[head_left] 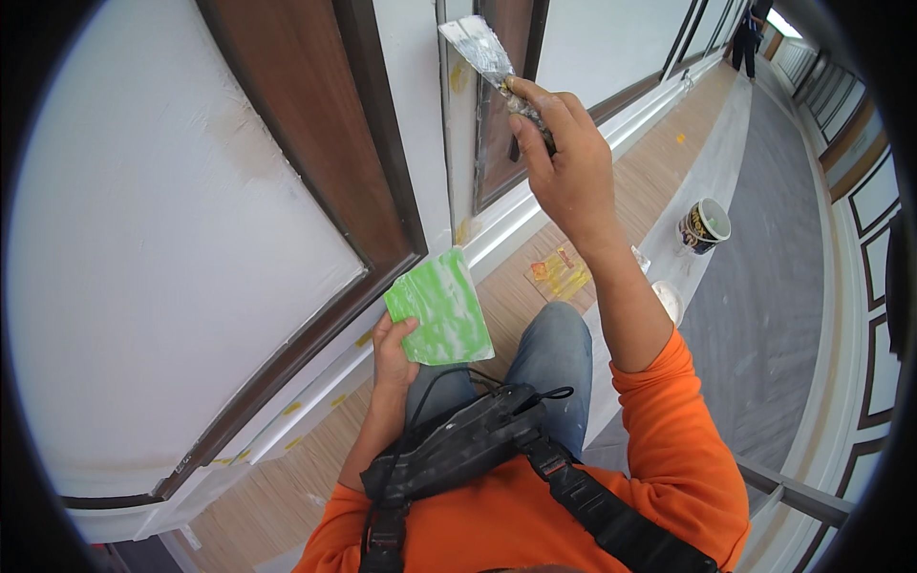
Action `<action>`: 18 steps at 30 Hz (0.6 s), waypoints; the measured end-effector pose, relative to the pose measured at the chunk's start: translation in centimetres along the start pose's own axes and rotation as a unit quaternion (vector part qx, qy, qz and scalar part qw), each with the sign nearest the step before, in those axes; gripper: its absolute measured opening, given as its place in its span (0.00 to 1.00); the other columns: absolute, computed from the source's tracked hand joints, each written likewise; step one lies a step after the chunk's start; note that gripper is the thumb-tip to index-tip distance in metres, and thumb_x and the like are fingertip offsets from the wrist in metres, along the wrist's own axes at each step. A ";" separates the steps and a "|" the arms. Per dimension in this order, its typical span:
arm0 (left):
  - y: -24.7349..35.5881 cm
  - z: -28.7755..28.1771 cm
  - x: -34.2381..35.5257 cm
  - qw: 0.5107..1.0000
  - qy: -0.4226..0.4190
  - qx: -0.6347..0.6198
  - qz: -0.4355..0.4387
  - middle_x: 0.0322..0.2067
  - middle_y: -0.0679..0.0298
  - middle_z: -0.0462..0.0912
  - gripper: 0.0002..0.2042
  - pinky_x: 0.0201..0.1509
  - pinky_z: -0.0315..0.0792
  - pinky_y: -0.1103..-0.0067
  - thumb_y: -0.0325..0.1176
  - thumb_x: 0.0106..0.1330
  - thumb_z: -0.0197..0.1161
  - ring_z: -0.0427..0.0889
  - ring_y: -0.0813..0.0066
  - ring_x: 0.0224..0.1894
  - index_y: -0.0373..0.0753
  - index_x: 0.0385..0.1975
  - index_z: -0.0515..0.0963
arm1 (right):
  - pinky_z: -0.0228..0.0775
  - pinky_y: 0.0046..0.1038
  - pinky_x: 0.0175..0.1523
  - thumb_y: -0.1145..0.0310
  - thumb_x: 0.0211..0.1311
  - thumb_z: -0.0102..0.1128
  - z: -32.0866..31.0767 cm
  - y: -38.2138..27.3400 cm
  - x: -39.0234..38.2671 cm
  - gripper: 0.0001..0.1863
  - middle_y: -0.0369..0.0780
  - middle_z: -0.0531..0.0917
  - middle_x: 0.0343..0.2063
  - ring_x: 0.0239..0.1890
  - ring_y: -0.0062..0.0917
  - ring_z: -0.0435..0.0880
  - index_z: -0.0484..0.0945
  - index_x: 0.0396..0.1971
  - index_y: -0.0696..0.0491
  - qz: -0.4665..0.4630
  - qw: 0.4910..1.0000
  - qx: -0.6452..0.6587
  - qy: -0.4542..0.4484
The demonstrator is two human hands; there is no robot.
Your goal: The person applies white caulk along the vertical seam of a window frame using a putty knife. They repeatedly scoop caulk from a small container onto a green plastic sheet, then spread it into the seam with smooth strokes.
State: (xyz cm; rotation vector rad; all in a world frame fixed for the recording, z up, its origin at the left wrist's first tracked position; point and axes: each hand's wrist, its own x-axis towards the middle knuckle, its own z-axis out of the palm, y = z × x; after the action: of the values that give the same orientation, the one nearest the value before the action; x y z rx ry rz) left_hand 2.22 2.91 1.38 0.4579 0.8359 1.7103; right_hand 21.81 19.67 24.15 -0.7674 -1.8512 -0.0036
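My right hand (564, 158) is raised against the wall and grips a putty knife (482, 48); its filler-smeared metal blade rests on the white strip between two brown panel frames. Lower down, my left hand (392, 349) holds a green plastic card (441, 307) streaked with white filler, by its lower left corner, flat side up, near the white baseboard. My orange sleeves and blue-jeaned knee are below, with a black chest harness.
White wall panels (172, 248) with brown trim (368, 181) fill the left. On the floor lie a yellow-red packet (557, 274), a filler tub (704, 225), a white lid (669, 298) and protective sheeting (716, 162). A person (748, 33) stands far down the corridor.
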 end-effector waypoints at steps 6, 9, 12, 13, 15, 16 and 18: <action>-0.2 -0.3 -0.1 1.000 0.003 -0.003 0.004 0.46 0.57 0.85 0.17 0.55 0.77 0.74 0.22 0.63 0.56 0.84 0.68 0.46 0.29 0.52 0.78 | 0.75 0.33 0.36 0.72 0.64 0.63 -1.1 -0.7 -2.2 0.18 0.43 0.81 0.37 0.31 0.36 0.83 0.79 0.54 0.51 0.055 0.996 0.029 -0.066; 0.0 -0.2 -0.1 1.000 -0.003 -0.010 0.001 0.46 0.57 0.85 0.17 0.55 0.77 0.74 0.22 0.63 0.56 0.84 0.68 0.46 0.29 0.52 0.78 | 0.76 0.33 0.37 0.74 0.64 0.63 -0.6 -0.7 -4.9 0.19 0.45 0.82 0.39 0.35 0.36 0.84 0.78 0.55 0.51 0.055 0.996 0.051 -0.038; -0.3 -0.5 0.0 1.000 0.003 -0.008 0.011 0.46 0.57 0.85 0.17 0.54 0.77 0.74 0.22 0.63 0.56 0.84 0.68 0.46 0.29 0.52 0.78 | 0.77 0.34 0.39 0.77 0.63 0.63 1.7 0.5 -8.9 0.22 0.46 0.81 0.44 0.39 0.39 0.84 0.76 0.57 0.52 0.057 0.997 0.055 -0.019; -0.4 -0.5 -0.2 1.000 0.009 -0.015 0.020 0.46 0.57 0.85 0.17 0.54 0.77 0.74 0.22 0.63 0.56 0.84 0.68 0.46 0.29 0.52 0.78 | 0.77 0.34 0.40 0.77 0.63 0.63 2.7 0.9 -10.0 0.22 0.47 0.81 0.45 0.40 0.39 0.84 0.76 0.58 0.52 0.064 0.996 0.065 -0.017; -0.3 -0.6 -0.7 0.999 0.023 -0.027 0.036 0.46 0.57 0.85 0.17 0.54 0.77 0.74 0.21 0.62 0.56 0.84 0.68 0.46 0.29 0.52 0.78 | 0.77 0.34 0.43 0.77 0.63 0.62 4.7 1.7 -11.7 0.22 0.47 0.81 0.45 0.42 0.39 0.84 0.75 0.58 0.54 0.077 0.993 0.084 -0.013; -0.3 -0.7 -1.0 0.998 0.029 -0.023 0.043 0.46 0.57 0.85 0.17 0.54 0.77 0.74 0.21 0.62 0.56 0.84 0.68 0.46 0.29 0.52 0.78 | 0.76 0.33 0.46 0.78 0.64 0.62 5.6 2.2 -12.1 0.22 0.48 0.80 0.45 0.42 0.39 0.83 0.75 0.58 0.55 0.082 0.992 0.092 -0.010; 0.0 -1.0 -1.6 0.997 0.041 -0.013 0.059 0.45 0.57 0.85 0.17 0.54 0.77 0.74 0.21 0.62 0.56 0.84 0.68 0.46 0.30 0.52 0.78 | 0.75 0.33 0.48 0.78 0.65 0.61 7.3 2.9 -12.5 0.22 0.49 0.80 0.45 0.44 0.39 0.83 0.75 0.59 0.57 0.082 0.991 0.102 0.005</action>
State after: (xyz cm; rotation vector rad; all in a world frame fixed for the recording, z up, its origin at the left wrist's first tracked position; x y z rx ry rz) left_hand 2.00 1.09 0.88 0.4283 0.8590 1.8584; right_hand 19.83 18.29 9.60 -0.7711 -1.7436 0.2824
